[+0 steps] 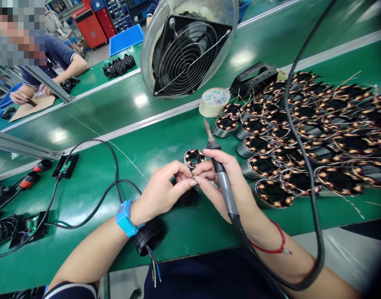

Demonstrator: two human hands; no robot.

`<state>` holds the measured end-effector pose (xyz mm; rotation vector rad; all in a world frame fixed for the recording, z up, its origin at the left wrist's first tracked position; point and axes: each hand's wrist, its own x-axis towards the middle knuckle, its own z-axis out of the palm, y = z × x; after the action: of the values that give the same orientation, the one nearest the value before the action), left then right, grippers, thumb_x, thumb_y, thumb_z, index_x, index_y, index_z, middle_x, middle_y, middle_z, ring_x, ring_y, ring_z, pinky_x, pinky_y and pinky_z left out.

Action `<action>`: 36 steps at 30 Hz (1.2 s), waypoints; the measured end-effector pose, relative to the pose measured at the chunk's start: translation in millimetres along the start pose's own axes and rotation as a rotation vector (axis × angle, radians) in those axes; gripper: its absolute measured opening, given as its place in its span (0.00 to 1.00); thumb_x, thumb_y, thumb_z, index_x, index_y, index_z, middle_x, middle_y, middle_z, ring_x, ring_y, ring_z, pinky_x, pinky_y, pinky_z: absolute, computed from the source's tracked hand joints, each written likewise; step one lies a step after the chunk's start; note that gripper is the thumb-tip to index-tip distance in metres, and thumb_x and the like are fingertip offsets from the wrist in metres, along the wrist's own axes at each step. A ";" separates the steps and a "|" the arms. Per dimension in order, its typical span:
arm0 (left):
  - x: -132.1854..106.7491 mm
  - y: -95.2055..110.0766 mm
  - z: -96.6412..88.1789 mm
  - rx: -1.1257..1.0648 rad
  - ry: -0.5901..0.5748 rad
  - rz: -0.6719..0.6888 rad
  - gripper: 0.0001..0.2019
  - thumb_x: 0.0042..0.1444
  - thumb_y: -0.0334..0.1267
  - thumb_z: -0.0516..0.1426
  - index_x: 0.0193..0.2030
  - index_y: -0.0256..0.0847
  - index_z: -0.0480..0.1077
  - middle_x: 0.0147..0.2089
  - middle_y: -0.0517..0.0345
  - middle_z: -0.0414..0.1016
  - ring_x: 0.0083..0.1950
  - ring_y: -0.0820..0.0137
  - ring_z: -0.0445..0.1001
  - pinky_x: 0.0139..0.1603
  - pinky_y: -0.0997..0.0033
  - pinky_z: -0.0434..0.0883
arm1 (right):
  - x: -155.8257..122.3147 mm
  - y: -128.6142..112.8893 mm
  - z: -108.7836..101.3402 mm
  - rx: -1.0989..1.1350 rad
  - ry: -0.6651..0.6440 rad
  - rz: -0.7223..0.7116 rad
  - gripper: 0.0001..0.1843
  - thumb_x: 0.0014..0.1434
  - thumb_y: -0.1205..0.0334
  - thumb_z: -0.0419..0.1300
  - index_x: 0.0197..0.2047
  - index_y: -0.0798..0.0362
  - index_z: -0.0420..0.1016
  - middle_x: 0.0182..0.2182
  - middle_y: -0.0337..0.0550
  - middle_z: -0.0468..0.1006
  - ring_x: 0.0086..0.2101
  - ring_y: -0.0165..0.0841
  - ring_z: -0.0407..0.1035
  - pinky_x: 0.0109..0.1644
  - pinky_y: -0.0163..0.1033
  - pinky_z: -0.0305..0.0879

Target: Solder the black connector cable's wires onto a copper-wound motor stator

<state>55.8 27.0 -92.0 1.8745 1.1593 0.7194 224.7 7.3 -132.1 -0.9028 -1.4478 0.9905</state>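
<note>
My right hand (223,185) grips a soldering iron (220,170) with its tip pointing up and away. Its black cable (305,174) loops over my forearm and rises to the top right. My left hand (164,193), with a blue wrist strap (125,218), pinches something small against my right fingertips; I cannot make out what it is. A motor stator (194,158) with copper windings sits on the green table (122,249) just behind my fingers. A black part (150,236) with coloured wires lies under my left wrist.
Several wound stators (302,133) crowd the table on the right. A tape roll (213,101) and a fume fan (187,50) stand behind. Black cables and small circuit boards (66,166) lie on the left. Another person (47,70) works at the far bench.
</note>
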 end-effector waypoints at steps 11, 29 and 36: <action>4.2 -9.2 3.1 -0.145 -0.042 -0.031 0.07 0.58 0.41 0.61 0.37 0.39 0.72 0.36 0.59 0.74 0.39 0.72 0.69 0.44 0.73 0.66 | 5.3 -4.3 -5.8 -0.111 0.007 -0.125 0.23 0.64 0.70 0.60 0.59 0.46 0.60 0.35 0.36 0.73 0.38 0.30 0.70 0.51 0.38 0.66; 11.9 -16.4 -1.2 -0.184 0.002 -0.324 0.07 0.55 0.37 0.56 0.29 0.36 0.69 0.24 0.65 0.64 0.26 0.78 0.60 0.28 0.78 0.59 | -5.7 -1.5 -17.4 -0.408 0.103 -0.109 0.21 0.69 0.63 0.55 0.63 0.48 0.64 0.34 0.39 0.78 0.33 0.32 0.74 0.40 0.37 0.73; 18.5 -15.7 3.2 -0.198 0.031 -0.337 0.07 0.53 0.36 0.56 0.28 0.36 0.69 0.22 0.67 0.60 0.24 0.80 0.57 0.25 0.80 0.56 | -25.9 7.3 -32.3 -0.320 0.265 -0.310 0.18 0.62 0.69 0.61 0.55 0.53 0.75 0.33 0.42 0.78 0.25 0.31 0.72 0.29 0.37 0.73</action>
<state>59.0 46.7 -106.1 1.4634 1.3306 0.6472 259.5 -11.2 -146.8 -0.9600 -1.4825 0.3989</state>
